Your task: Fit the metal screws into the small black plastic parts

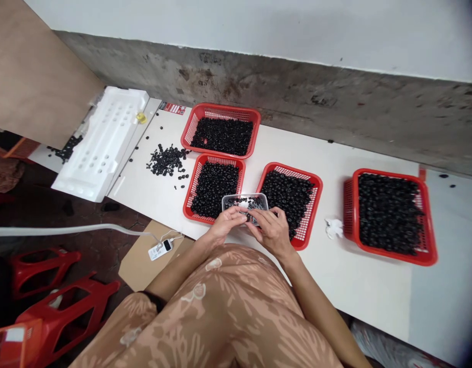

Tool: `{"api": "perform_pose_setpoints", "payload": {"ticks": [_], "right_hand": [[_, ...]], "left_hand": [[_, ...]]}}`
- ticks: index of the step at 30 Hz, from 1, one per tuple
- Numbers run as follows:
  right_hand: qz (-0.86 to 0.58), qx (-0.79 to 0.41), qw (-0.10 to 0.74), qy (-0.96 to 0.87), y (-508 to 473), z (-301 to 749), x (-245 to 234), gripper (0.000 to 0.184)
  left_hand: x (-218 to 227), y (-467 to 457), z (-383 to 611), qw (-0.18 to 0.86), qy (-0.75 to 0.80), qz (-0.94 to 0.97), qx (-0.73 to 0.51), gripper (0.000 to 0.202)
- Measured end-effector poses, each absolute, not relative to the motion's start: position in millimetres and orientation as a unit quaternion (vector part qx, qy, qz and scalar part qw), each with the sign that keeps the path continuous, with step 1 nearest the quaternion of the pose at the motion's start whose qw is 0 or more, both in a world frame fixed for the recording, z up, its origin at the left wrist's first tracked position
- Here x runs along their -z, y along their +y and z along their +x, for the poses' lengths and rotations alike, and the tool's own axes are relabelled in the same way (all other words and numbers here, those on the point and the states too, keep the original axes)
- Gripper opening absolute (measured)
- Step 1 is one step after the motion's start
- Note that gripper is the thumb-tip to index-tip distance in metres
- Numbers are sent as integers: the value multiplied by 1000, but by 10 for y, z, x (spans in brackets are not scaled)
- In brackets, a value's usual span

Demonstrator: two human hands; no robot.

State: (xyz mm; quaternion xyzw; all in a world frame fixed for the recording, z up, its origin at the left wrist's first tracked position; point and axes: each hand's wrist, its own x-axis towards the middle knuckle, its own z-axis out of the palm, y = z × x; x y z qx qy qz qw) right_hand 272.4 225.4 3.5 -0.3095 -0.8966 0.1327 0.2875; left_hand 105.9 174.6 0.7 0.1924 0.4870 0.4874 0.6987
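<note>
My left hand (227, 221) and my right hand (273, 230) meet at the near edge of a small clear plastic tray (245, 200) that holds a few small black ring-shaped parts. Both hands have their fingers curled and pinched together over something small and dark between them; I cannot make out what. The clear tray sits between two red baskets, the left one (199, 176) and the right one (310, 214), both full of the same black parts. All of this rests on a white table (358, 281).
A third red basket (220, 110) stands further back, a fourth (427, 255) at the right. Loose black parts (165, 161) lie scattered left of the baskets. A white foam tray (101, 145) sits at the left edge. A crumpled white scrap (333, 227), red stools (47, 301) and a phone on cardboard (161, 249) are nearby.
</note>
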Motion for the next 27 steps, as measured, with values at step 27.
{"api": "perform_pose_setpoints", "payload": {"ticks": [27], "right_hand": [[-289,-443,310,-790,2296,2738,-129,27]], "left_hand": [[-76,1691,1045,683,495,266,-467,36]]}}
